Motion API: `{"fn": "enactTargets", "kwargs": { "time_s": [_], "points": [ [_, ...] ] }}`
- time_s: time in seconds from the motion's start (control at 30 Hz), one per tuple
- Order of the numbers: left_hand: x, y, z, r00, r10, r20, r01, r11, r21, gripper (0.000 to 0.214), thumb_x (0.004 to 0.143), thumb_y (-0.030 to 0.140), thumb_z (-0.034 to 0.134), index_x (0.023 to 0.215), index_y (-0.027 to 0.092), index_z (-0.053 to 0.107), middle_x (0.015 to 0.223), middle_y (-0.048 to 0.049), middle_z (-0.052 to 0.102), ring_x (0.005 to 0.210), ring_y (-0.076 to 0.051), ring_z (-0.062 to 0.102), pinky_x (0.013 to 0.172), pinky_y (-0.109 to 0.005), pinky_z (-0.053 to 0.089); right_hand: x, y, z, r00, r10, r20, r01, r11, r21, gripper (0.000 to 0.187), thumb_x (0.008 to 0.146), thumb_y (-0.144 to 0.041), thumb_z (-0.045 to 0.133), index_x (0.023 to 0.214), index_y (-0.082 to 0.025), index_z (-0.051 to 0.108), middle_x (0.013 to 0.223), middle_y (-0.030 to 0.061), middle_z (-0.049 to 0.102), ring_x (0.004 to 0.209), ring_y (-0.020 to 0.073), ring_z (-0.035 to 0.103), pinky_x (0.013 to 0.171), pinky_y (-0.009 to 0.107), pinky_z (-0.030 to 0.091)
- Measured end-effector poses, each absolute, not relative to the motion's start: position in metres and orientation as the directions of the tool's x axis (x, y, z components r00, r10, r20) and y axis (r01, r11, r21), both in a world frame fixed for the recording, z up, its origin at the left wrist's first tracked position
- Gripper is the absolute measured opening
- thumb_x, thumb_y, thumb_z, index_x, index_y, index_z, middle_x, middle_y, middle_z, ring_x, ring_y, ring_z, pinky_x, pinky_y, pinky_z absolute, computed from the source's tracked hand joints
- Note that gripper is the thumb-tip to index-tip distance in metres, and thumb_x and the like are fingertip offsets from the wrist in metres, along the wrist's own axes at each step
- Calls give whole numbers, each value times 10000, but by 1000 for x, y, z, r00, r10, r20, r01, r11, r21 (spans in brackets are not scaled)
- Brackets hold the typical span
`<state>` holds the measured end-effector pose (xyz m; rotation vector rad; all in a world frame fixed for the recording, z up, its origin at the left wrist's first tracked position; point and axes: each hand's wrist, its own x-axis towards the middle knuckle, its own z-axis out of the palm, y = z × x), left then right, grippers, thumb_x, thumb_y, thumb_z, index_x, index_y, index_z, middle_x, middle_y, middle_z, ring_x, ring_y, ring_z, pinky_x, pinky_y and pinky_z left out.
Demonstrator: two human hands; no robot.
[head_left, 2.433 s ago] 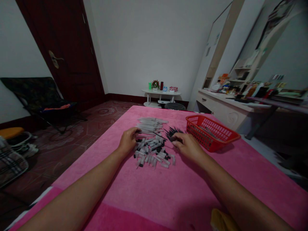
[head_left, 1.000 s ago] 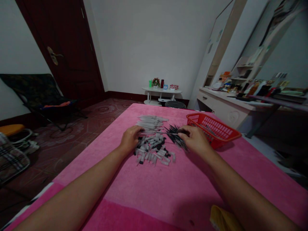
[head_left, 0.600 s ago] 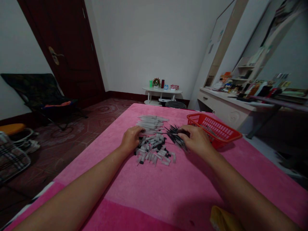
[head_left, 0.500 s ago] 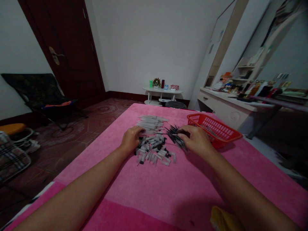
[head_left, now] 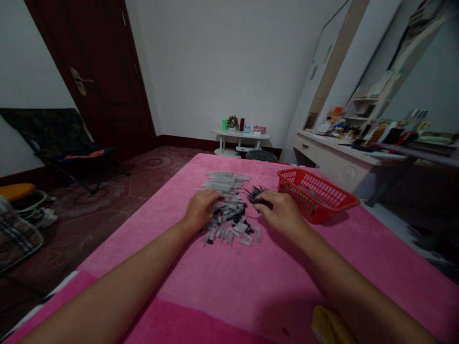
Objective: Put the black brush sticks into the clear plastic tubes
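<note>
My left hand (head_left: 201,209) has its fingers curled and closed at the left edge of a heap of clear and black pen caps (head_left: 231,222). Anything between its fingertips is too small to make out. Across the heap, my right hand (head_left: 283,210) is bent with thumb and forefinger close together, beside a bunch of thin dark pen refills (head_left: 255,192). What it pinches, if anything, does not show clearly. Behind the caps, a stack of clear pen barrels (head_left: 225,181) lies roughly side by side. The right hand partly covers the refills.
A red plastic basket (head_left: 322,217) with some thin pieces inside stands right of my right hand. Pink cloth (head_left: 215,282) covers the table. Yellow fabric (head_left: 330,327) lies at the near right edge. A small white table (head_left: 240,134) stands by the far wall.
The thin stick that stretched between my hands no longer shows. My right hand has moved left, nearer the caps, and my left hand slightly right. More refills were visible under the right hand before.
</note>
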<state>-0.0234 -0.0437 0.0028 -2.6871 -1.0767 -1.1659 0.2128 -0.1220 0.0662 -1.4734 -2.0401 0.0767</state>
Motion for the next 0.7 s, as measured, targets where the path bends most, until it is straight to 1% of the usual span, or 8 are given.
{"fn": "enactTargets", "kwargs": {
  "time_s": [0.1,0.17,0.2,0.3,0.37,0.43,0.57,0.7],
  "points": [
    [-20,-46,2,471,580,665,559,-779,283,322,755,30,461,966,194,640,928,-55,669,905,-199,599,798,-316,460,209,-118,57,-165,885,436,765,394,-510,178,776,-253,611,927,-194,685,872,39,708,772,163,628,698,250,441],
    [-21,-44,0,407,608,681,541,-762,357,297,766,45,461,952,188,643,924,-52,674,901,-193,606,802,-311,467,207,-116,50,-106,907,407,740,346,-578,270,760,-305,636,1003,-190,658,855,32,706,708,153,622,643,243,439],
    [-22,-41,-1,359,632,687,534,-743,404,285,770,54,461,944,184,645,922,-52,677,898,-190,611,802,-307,473,207,-115,47,-85,917,390,749,317,-582,289,762,-326,634,1016,-191,651,845,29,704,688,150,617,624,241,432],
    [-25,-34,-6,224,696,682,514,-679,524,257,781,87,464,933,175,652,921,-51,686,893,-184,624,802,-301,490,207,-116,40,-121,940,318,848,265,-459,193,775,-321,613,918,-213,682,841,26,705,720,155,617,627,241,404],
    [-26,-31,-8,180,716,675,506,-655,561,251,782,99,468,935,172,654,927,-52,688,898,-183,627,814,-305,495,207,-118,37,-158,957,244,911,236,-337,145,756,-308,629,858,-235,701,842,22,710,756,168,623,626,245,385],
    [-27,-29,-9,173,723,669,502,-649,572,253,780,100,472,941,170,655,937,-52,689,907,-184,628,823,-309,496,206,-120,33,-169,969,178,942,212,-260,152,735,-323,653,854,-252,712,843,21,715,773,179,630,618,249,372],
    [-25,-31,-9,214,717,664,501,-663,556,248,785,102,473,931,176,659,924,-48,689,893,-182,629,803,-300,497,204,-121,28,-183,976,119,950,207,-233,193,723,-333,675,898,-264,718,878,24,721,819,185,635,629,248,368],
    [-23,-35,-7,274,687,673,513,-696,502,235,796,103,480,929,184,656,908,-45,685,877,-179,622,792,-294,485,204,-119,27,-168,981,94,939,188,-287,179,708,-315,694,877,-260,711,807,2,712,742,162,627,577,235,340]
  ]
}}
